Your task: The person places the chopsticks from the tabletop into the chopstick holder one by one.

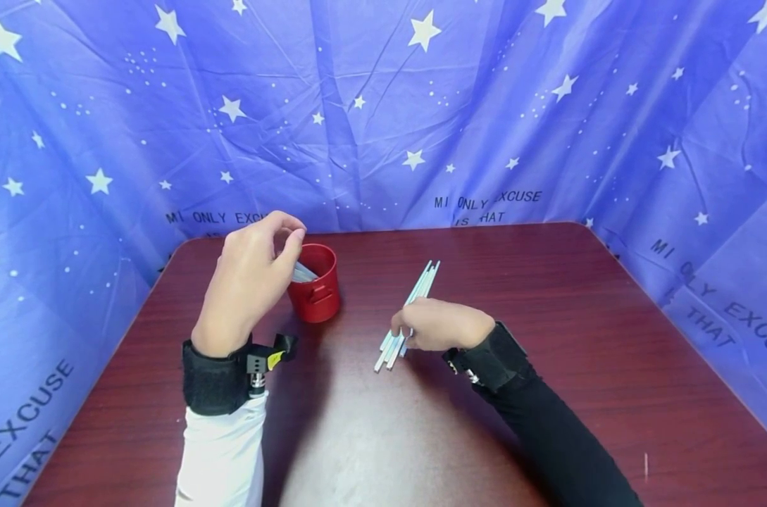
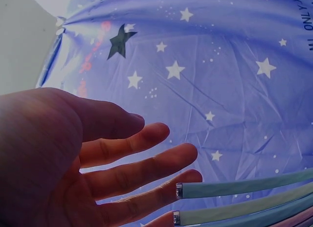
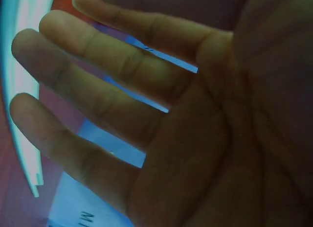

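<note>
A small red bucket [image 1: 315,303] stands on the table at the left of centre, with pale sticks [image 1: 303,273] inside it. My left hand [image 1: 246,271] is over its left rim, the fingers loosely bent and apart with nothing between them. In the left wrist view, pastel chopsticks [image 2: 244,188] with metal-capped ends pass close by the lower fingertips. A loose bundle of pale green and white chopsticks [image 1: 423,280] lies slanted on the table right of the bucket. My right hand [image 1: 446,324] reaches over it, and in the right wrist view its fairly straight fingers [image 3: 54,65] overlap the bundle.
The dark red wooden table [image 1: 548,296] is enclosed by a blue star-patterned curtain [image 1: 383,127] at the back and both sides. Black straps with small cameras sit on both wrists. A small pale mark shows near the table's lower right.
</note>
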### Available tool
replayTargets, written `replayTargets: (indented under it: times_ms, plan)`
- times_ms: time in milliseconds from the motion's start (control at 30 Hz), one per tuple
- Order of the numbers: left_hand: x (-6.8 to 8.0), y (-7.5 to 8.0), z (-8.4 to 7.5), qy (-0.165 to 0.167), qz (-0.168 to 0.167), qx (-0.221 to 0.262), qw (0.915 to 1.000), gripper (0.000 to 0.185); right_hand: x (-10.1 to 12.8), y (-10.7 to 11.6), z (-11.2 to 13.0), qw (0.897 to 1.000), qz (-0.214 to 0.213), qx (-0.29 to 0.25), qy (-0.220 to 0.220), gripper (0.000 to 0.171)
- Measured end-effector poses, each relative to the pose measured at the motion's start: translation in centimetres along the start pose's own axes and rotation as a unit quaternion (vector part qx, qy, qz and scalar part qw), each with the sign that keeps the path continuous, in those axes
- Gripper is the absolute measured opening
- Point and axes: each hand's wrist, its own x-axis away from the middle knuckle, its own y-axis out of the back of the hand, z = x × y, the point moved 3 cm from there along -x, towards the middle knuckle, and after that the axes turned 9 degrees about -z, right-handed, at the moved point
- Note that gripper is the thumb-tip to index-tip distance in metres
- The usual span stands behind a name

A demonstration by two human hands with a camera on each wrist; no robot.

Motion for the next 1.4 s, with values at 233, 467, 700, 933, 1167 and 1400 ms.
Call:
replayTargets:
  times_ms: [233,467,700,933,1167,1400]
  plan:
    - [-0.1,-0.2,-0.2,-0.007,0.006,0.007,0.9999,0.023,-0.8,-1.7,-1.2,0.999,-0.003,0.035,-0.003,0.015]
    - [-0.1,-0.3,-0.3,-0.019,0.004,0.009,0.9998,0.023,-1.1,-2.5,-1.6,0.999,-0.014,0.047,-0.014,0.019]
    - [0.0,-0.4,-0.3,-0.02,0.007,0.01,0.9997,0.022,-1.4,-2.8,-2.1,0.999,-0.004,0.04,-0.003,0.026]
    - [0.0,-0.6,-0.4,-0.022,0.01,0.008,0.9997,0.021,-1.0,-1.1,-2.0,0.998,-0.05,-0.002,0.042,0.023]
    - [-0.1,-1.0,-0.6,-0.023,0.022,0.016,0.9994,0.022,-0.2,1.7,-1.4,0.983,-0.177,-0.037,0.042,0.015]
    - [-0.2,-1.4,-1.1,-0.031,0.03,0.029,0.9986,0.021,0.5,4.2,-1.0,0.96,-0.273,-0.053,0.039,0.008]
